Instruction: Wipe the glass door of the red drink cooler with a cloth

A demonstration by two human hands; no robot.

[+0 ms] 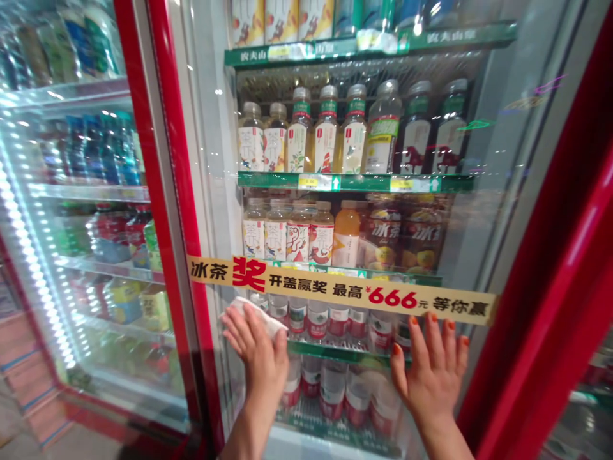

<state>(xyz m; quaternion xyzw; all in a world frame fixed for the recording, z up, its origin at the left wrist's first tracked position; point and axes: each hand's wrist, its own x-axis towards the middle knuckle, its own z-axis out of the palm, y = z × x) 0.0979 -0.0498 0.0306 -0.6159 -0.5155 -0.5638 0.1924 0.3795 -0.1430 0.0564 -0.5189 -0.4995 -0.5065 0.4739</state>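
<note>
both hands are up on the glass door (479, 211) of a drinks cooler, which has a glossy red metal frame (541, 281). left hand (253, 358): the slim fingers (246, 329) lie close together and nearly flat, pressing a soft white cloth (251, 315) against the glass. the cloth sits under the fingertips and sticks out past them toward the upper left, just below a long yellow paper banner (340, 287). whether the fingers truly pinch it or only pin it flat cannot be told from this view.

right hand (431, 377): the fingers (433, 338) are spread open and flat on the pane, holding nothing, well apart from the cloth and near the banner's lower edge.

behind the glass, clear plastic tea bottles with white labels (325, 137) stand in a row on a green-edged shelf (354, 182). clear water bottles with red labels (332, 393) stand on the lower shelves, between and behind the hands.

technique note: flat fingers seem the right contact, since they spread pressure evenly through the cloth. the spread right hand appears to steady the door. keeping the cloth's loose corner tucked under the fingertips would likely give more even contact with the glass.
</note>
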